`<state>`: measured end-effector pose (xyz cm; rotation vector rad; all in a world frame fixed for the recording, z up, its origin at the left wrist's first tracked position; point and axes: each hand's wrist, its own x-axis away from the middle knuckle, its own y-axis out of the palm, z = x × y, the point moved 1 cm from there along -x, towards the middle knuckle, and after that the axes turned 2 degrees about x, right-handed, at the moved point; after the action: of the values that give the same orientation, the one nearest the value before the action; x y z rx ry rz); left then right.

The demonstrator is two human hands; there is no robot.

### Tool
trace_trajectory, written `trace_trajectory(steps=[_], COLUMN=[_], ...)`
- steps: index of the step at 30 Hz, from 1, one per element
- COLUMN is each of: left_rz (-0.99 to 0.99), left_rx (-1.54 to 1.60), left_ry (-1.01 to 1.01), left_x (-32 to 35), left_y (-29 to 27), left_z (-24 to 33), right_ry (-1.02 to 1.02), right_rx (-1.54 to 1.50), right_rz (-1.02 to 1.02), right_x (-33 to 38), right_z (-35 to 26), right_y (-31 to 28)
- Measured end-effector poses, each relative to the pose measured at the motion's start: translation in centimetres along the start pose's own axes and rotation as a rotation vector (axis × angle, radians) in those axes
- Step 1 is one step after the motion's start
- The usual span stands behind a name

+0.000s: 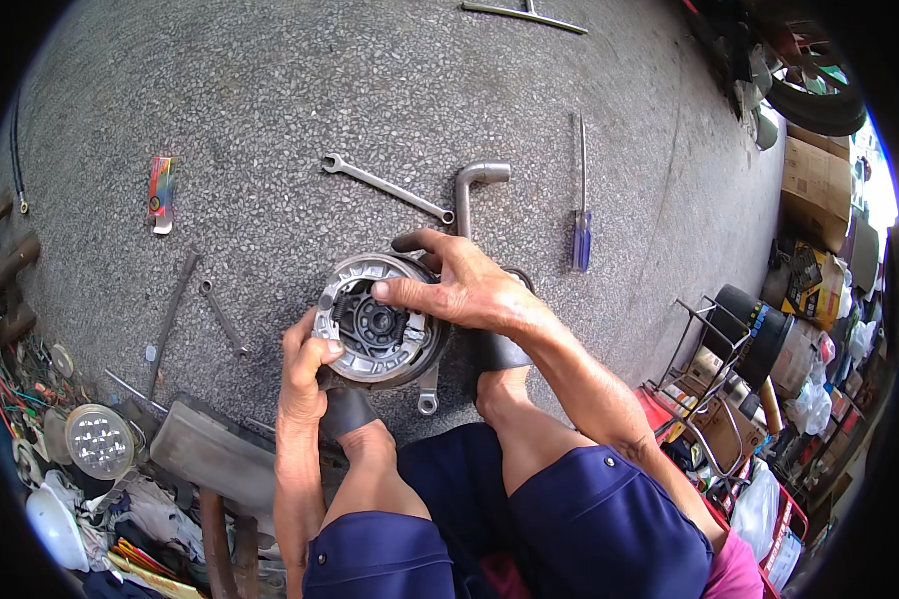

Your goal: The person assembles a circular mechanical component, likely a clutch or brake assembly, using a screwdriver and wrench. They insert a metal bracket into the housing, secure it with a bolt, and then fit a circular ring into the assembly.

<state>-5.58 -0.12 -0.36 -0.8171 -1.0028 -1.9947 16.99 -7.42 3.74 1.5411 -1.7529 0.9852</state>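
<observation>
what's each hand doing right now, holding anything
Left hand: closed on the lower left rim of the round metal brake plate.
Right hand: on the plate's top right edge, fingers stretched across its face.

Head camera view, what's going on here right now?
A person crouched on the speckled pavement holds a round drum brake plate with both hands. The left hand grips its lower left rim; the right hand lies across the top, fingers on the shoes. A combination wrench, bent pipe and blue-handled screwdriver lie beyond.
</observation>
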Motion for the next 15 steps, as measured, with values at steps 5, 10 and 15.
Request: trace_trajectory(steps=[5,10,15], left_rz=[0.051,0.125,0.167], left_rx=[0.194,0.221,0.13], left_ry=[-0.131,-0.229,-0.301], left_x=[0.0,-0.2,-0.5], left_y=[-0.7,-1.9,-1.2], left_z=[-0.2,-0.6,-0.1], right_ry=[-0.037,0.025,0.107], right_rx=[-0.227,-0.19,-0.224], right_rz=[0.074,0.127,0.116], right_x=[-0.6,-0.7,-1.9], right_z=[1.1,-0.2,0.1], right_y=[0.9,1.3,1.3])
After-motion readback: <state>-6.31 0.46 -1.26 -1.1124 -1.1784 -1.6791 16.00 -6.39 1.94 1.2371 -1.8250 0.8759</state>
